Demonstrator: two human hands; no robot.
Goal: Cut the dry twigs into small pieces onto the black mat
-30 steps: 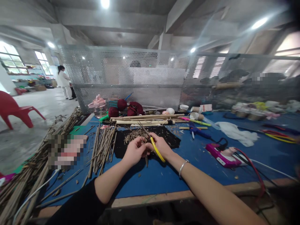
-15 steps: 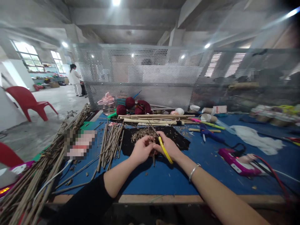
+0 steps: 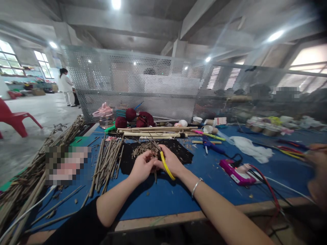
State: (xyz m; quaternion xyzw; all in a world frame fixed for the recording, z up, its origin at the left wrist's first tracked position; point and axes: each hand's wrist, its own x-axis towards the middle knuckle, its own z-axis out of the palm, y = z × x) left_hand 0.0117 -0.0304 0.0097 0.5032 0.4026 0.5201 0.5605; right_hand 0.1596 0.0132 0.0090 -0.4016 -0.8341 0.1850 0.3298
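Note:
Over the black cloth, my left hand pinches a thin brown twig, whose lower end hangs beneath the fingers. My right hand touches the left fingertips and holds yellow-handled scissors, the yellow loop lying across its back. Their blades point up and left. Small cut brown pieces are heaped on the cloth just behind my hands. A bundle of cut sticks lies to the left of the cloth.
Long dry branches cover the table's left side. Pale rods and dark red balls lie behind the cloth. A blue glue gun and a purple power strip are at right. A blurred person's hand shows at the right edge.
The view has turned right, so the table and my hands appear further left. A blurred hand has come into view at the right edge. My hands keep nearly the same grip.

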